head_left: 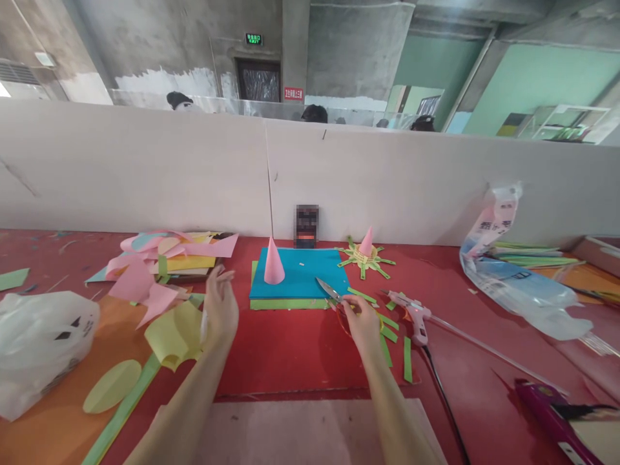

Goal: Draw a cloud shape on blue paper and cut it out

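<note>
Scissors (pixel 330 290) lie with their blades over the blue foam sheet (pixel 305 268). My right hand (pixel 362 318) is closed on their handles, which it partly covers. My left hand (pixel 221 303) is raised beside a heap of pink paper scraps (pixel 150 274), its fingers loosely apart and nothing visible in them. A pink paper cone (pixel 274 263) stands upright on the left part of the blue sheet. Behind the scissors, to the right, sits a yellow paper piece with green strips radiating from it (pixel 367 263) and a smaller pink cone (pixel 367 242) on top.
Loose green strips (pixel 407 359) lie right of my right hand, beside a pink glue gun (pixel 411 316) with a black cord. A purple tool (pixel 557 413) is at the lower right. Plastic bags (pixel 43 342) flank both sides. A white partition (pixel 145 168) closes the back.
</note>
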Tool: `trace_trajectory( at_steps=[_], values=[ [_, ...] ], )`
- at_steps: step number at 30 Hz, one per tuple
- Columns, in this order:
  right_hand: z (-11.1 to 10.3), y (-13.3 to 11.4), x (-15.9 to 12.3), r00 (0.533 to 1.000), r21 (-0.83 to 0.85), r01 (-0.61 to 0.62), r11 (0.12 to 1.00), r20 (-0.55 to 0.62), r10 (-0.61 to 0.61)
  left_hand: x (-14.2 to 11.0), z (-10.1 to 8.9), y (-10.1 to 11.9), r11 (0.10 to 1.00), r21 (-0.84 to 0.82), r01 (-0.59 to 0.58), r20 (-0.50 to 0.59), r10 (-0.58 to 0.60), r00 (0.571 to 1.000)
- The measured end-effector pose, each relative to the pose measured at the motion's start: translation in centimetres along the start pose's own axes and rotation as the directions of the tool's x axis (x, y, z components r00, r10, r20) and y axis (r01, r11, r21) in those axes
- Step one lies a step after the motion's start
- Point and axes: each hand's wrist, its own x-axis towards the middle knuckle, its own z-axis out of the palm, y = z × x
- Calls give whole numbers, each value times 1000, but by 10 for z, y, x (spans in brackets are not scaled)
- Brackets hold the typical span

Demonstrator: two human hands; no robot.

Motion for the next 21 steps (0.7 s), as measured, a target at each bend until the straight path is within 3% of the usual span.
trace_trajectory(
  at_steps=[1, 2, 3, 6, 7, 9, 15, 21],
  values=[
    [-2, 1, -1, 998, -101, 48, 994, -44, -53, -5, 3, 5, 997, 73, -33, 64, 28, 998],
    [-4, 2, -1, 991, -226, 96, 969, -73, -115, -11, 6, 10, 990, 114, -86, 196, 62, 979],
    [-6, 4, -2, 981, -358, 132, 924, -86, -173, -17, 10, 14, 980, 131, -151, 346, 97, 933],
    [-6, 12, -2, 971, -612, 137, 779, -71, -227, -34, 24, 19, 919, 110, -378, 685, 205, 699],
    [-6, 15, -1, 974, -636, 129, 761, -62, -217, -39, 28, 19, 906, 89, -413, 734, 220, 642],
    [-7, 20, 1, 977, -648, 149, 747, -18, -211, -44, 34, 17, 901, 66, -428, 787, 217, 578],
    [-10, 29, 6, 967, -653, 231, 721, 70, -247, -41, 35, 13, 946, 32, -323, 813, 163, 558],
    [-9, 28, 4, 959, -692, 176, 700, -40, -281, -41, 36, 9, 954, 17, -299, 810, 162, 563]
  ],
)
